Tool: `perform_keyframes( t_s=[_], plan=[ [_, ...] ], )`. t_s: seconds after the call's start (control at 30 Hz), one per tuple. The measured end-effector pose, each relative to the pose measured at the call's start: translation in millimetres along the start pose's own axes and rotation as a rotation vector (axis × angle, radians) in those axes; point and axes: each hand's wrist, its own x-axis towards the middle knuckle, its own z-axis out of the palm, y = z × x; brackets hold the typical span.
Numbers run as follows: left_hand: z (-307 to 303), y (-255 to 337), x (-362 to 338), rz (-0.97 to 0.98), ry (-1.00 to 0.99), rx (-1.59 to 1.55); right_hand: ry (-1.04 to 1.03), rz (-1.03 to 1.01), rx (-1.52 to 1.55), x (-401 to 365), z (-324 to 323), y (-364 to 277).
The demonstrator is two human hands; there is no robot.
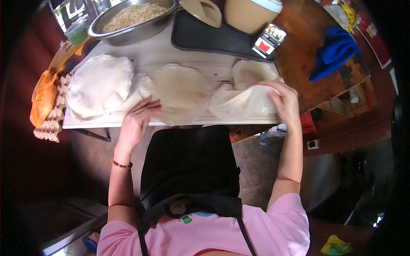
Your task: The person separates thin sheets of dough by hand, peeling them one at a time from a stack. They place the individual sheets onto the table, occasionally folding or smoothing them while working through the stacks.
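I see my left hand [139, 119] spread on a sheet [179, 94] over the pale table [220, 70]. My right hand [285, 100] pinches the right sheet [245, 101]. Red wall [384, 100] right.

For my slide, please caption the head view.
Right hand holding a thin, whitish sheet; left hand touching another sheet on a pale tabletop.

A strip of the pale table [147, 56] is being left uncovered between the thin sheets [179, 94] and the black tray [198, 36]. Beyond, passage is being blocked by the metal bowl [128, 37] and tan container [245, 17]; the left side is being bordered by egg cartons [52, 124].
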Motion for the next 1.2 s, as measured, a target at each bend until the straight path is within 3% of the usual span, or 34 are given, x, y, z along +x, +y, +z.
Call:
perform_keyframes(
  t_s=[0.1, 0.2, 0.33, 0.43, 0.53, 0.67, 0.77, 0.83, 0.93, 1.2],
  plan=[
    [14.4, 12.1, 15.1, 0.064, -0.023, -0.08, 0.019, -0.122, -0.027, 36.4, 6.3, -33.7],
    [22.1, 11.1, 19.6, 0.055, -0.027, 0.041, 0.141, 0.028, -0.009, 65.6, -10.6, -38.6],
    [20.1, 11.6, 15.5, 0.05, -0.013, 0.043, 0.187, 0.149, 0.192, 91.9, -39.1, 39.2],
    [19.2, 11.6, 15.4, 0.047, -0.011, 0.031, 0.182, 0.452, 0.404, 74.2, -37.9, 111.9],
    [20.4, 11.4, 15.3, 0.042, 0.0, 0.035, 0.138, 0.6, 0.216, 38.7, -17.5, 163.1],
    [21.5, 10.9, 15.0, 0.042, -0.004, 0.028, 0.143, 0.552, 0.167, 18.4, 4.9, 204.3],
    [21.8, 11.2, 15.2, 0.054, 0.006, 0.032, 0.238, 0.514, 0.066, 17.6, 9.1, 196.8],
    [21.3, 13.4, 15.5, 0.049, 0.014, 0.033, 0.286, 0.441, -0.265, 17.0, 13.0, 186.2],
    [22.7, 12.5, 15.3, 0.045, 0.016, 0.035, 0.214, 0.508, -0.425, 20.5, 16.2, 169.5],
    [21.2, 15.5, 16.2, 0.034, 0.02, 0.043, 0.234, 0.521, -0.589, 31.5, 6.3, 143.2]
  ],
)
